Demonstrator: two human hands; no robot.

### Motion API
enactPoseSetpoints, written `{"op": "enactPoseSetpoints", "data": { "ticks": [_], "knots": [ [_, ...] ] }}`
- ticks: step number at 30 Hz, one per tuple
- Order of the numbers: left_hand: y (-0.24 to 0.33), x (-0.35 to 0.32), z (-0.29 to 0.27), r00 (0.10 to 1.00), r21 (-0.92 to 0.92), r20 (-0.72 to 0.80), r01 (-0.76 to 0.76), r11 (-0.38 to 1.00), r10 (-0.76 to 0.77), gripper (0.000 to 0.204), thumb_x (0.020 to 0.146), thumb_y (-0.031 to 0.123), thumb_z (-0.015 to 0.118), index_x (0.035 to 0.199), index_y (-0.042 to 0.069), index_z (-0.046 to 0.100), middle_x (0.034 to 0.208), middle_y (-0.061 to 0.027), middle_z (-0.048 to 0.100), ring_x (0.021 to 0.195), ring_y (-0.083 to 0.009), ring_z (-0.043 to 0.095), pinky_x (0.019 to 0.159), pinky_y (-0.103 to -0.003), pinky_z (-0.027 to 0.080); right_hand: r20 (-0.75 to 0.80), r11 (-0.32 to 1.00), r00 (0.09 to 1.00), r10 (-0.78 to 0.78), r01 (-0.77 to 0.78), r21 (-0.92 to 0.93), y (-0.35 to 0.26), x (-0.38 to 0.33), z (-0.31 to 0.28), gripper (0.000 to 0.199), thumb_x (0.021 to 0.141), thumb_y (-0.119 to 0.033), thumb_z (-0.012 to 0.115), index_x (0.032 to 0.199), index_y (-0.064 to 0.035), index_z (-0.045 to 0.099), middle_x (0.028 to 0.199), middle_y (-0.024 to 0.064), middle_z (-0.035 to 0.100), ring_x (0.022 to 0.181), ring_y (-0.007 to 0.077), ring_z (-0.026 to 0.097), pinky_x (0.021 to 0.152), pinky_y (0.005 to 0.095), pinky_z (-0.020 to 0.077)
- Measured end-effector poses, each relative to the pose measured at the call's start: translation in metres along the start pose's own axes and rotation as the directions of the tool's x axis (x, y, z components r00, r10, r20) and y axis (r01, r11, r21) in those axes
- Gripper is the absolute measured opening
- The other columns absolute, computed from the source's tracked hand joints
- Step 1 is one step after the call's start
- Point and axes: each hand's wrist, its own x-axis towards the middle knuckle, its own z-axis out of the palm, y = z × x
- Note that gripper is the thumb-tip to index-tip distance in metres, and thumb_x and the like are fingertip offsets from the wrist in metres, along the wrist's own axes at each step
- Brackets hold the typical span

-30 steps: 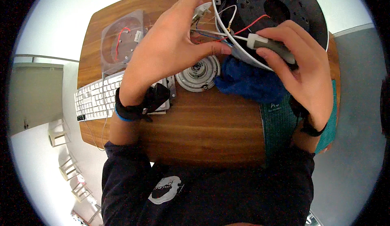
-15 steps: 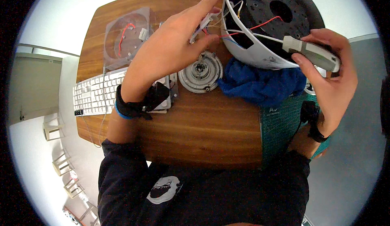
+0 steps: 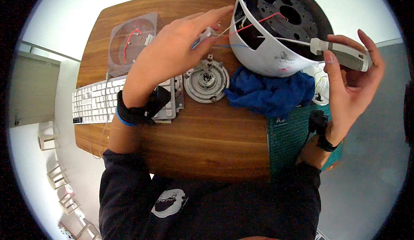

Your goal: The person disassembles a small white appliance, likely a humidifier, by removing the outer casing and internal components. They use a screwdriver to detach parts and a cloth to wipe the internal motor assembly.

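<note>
A white round appliance housing [image 3: 269,52], black inside, leans on a blue cloth [image 3: 271,91]. Red, blue and pale wires run from its side opening toward my left hand [image 3: 174,44]. That hand is closed on a small white part [image 3: 208,34] at the wires' ends, mostly hidden by the fingers. My right hand [image 3: 355,78] grips a screwdriver [image 3: 343,54] by its grey-and-white handle, the outer fingers stretched out. The screwdriver's thin shaft points left across the housing's rim toward the side opening. A round metal plate [image 3: 207,78] lies on the table below the wires.
On the wooden table [image 3: 207,145] are a white keyboard [image 3: 97,100], a clear plastic tray [image 3: 116,63] with a red wire and small parts, and a green cutting mat [image 3: 286,149]. Beside the cloth sits a white part [image 3: 321,85] with wires.
My right hand and the screwdriver have moved a little right, and its outer fingers have spread. The left hand keeps its hold on the white part. The whole view has shifted slightly.
</note>
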Motion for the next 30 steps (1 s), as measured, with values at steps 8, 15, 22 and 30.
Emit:
{"op": "enactPoseSetpoints", "data": {
  "ticks": [8,15,22,30],
  "knots": [
    [0.0,-0.002,-0.012,0.998,0.119,0.059,-0.004,0.993,-0.003,0.024,0.106,0.022,0.075,0.123,0.005,0.078,0.122,-0.0173,0.075,0.112,-0.0406,0.074,0.097,-0.047,0.06,-0.103,0.998,0.995,-0.015,0.02,0.055,-0.004,0.002,0.008,0.083,0.097,0.005,0.081,0.165,-0.0006,0.034,0.126,0.0257,0.075,0.097,0.0212,0.076,0.078,0.0323,0.0644],
    [-0.005,-0.003,-0.007,0.996,0.192,0.002,-0.091,0.977,0.092,0.021,0.106,0.022,0.073,0.112,0.002,0.075,0.116,-0.0179,0.074,0.11,-0.0416,0.072,0.095,-0.048,0.058,-0.195,0.986,0.971,-0.138,0.153,0.065,-0.002,-0.003,0.016,0.074,0.103,0.005,0.073,0.164,-0.001,0.03,0.132,0.03,0.07,0.102,0.0267,0.076,0.078,0.0362,0.068],
    [0.004,0.002,-0.019,0.983,0.13,-0.118,0.158,0.979,-0.143,0.015,0.108,0.017,0.067,0.117,0.007,0.073,0.101,-0.0175,0.075,0.1,-0.0395,0.075,0.086,-0.048,0.058,0.197,0.962,0.943,-0.267,0.274,-0.009,0.013,-0.007,0.0,0.08,0.097,0.007,0.08,0.163,-0.0011,0.036,0.135,0.0309,0.07,0.119,0.0316,0.074,0.106,0.0441,0.0615],
    [-0.008,-0.001,-0.029,0.964,0.197,-0.264,0.06,0.979,-0.006,0.02,0.1,0.011,0.066,0.114,0.009,0.08,0.101,-0.0226,0.078,0.095,-0.0465,0.074,0.086,-0.057,0.059,0.168,0.973,0.97,-0.178,0.199,-0.115,0.018,-0.008,0.004,0.055,0.086,-0.005,0.096,0.133,0.0004,0.067,0.118,0.0182,0.081,0.108,0.0277,0.078,0.096,0.0386,0.0599]
  ]
}}
